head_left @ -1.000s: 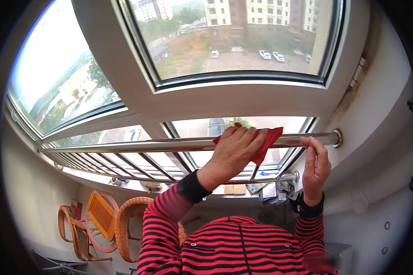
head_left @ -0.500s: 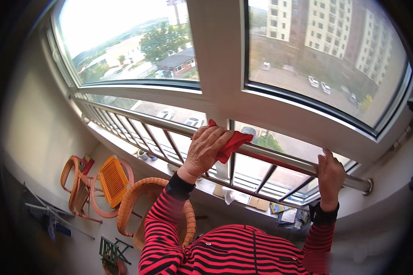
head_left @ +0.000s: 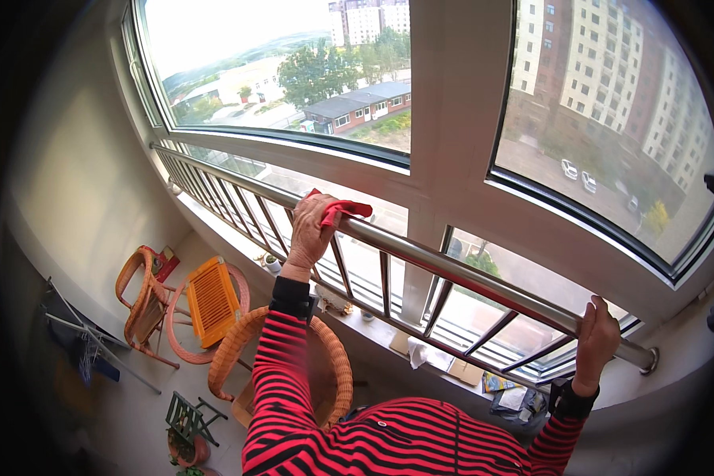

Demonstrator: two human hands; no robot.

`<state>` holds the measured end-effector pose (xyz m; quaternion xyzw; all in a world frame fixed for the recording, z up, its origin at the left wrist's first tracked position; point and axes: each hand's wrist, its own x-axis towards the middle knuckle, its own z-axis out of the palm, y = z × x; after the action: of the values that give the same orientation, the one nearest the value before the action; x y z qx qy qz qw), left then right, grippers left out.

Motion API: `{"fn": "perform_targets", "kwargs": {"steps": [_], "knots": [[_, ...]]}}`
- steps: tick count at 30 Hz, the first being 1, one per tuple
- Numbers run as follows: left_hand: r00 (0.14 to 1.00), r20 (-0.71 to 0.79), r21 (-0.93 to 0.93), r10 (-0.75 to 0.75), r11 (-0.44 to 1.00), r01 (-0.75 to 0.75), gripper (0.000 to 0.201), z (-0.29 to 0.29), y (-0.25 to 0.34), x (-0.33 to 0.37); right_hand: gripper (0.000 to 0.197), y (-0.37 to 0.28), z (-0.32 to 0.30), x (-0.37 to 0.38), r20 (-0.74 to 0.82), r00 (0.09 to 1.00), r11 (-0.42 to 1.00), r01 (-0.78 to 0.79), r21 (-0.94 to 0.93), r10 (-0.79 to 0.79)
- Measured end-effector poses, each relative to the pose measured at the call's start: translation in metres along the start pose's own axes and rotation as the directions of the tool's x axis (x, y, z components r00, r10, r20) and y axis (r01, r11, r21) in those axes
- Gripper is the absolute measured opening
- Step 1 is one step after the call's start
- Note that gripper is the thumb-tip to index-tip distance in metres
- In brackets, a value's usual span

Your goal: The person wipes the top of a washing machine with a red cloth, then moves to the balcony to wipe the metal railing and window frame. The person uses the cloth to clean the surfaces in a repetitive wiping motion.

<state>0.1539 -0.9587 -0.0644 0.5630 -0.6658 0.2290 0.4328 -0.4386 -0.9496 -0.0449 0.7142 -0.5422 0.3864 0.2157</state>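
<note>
A shiny metal handrail [head_left: 436, 258] with upright bars runs across the lower part of the windows. My left hand [head_left: 313, 226] presses a red cloth [head_left: 346, 211] over the rail's top, its fingers curled round it. Part of the cloth is hidden beneath the palm and fingers. Farther right, my right hand [head_left: 597, 343] grips the same rail near its wall end, fingers wrapped over the tube. Both sleeves are striped red and black with dark cuffs.
Behind the bars, a windowsill holds papers and packets [head_left: 516, 399] and small pots [head_left: 271, 262]. Below on the left stand a wicker armchair [head_left: 337, 361], a second chair [head_left: 144, 305], a round table with an orange slatted top [head_left: 213, 300], and a green folding stool [head_left: 184, 416].
My left hand and the red cloth have slid left along the rail. The right hand stays on the rail near its right end. The view has shifted to the left.
</note>
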Motion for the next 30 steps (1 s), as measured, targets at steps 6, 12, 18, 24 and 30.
{"fn": "perform_targets", "kwargs": {"steps": [6,12,18,24,30], "knots": [[0.997,-0.031,0.035,-0.068,0.997,0.069,0.038,-0.003,-0.062,0.003,0.025,0.002,0.000,-0.002,-0.013,1.000,1.000,-0.001,-0.030,0.001],[0.987,-0.095,0.107,-0.126,0.985,0.136,0.040,-0.011,-0.119,0.006,0.025,0.005,0.001,-0.004,-0.001,1.000,1.000,-0.001,-0.029,0.001],[0.960,-0.136,0.096,-0.245,0.961,0.259,0.047,-0.014,-0.177,0.003,0.023,0.009,0.005,-0.007,-0.011,0.999,0.999,-0.031,-0.032,0.031],[0.911,-0.163,0.157,-0.380,0.901,0.404,0.054,-0.012,-0.218,0.006,0.022,0.009,0.005,-0.008,-0.017,0.999,0.999,-0.046,-0.018,0.046],[0.892,-0.263,0.144,-0.368,0.899,0.414,0.049,0.000,-0.193,-0.003,0.022,0.007,0.007,-0.006,-0.056,0.998,0.998,-0.034,-0.061,0.030]]}}
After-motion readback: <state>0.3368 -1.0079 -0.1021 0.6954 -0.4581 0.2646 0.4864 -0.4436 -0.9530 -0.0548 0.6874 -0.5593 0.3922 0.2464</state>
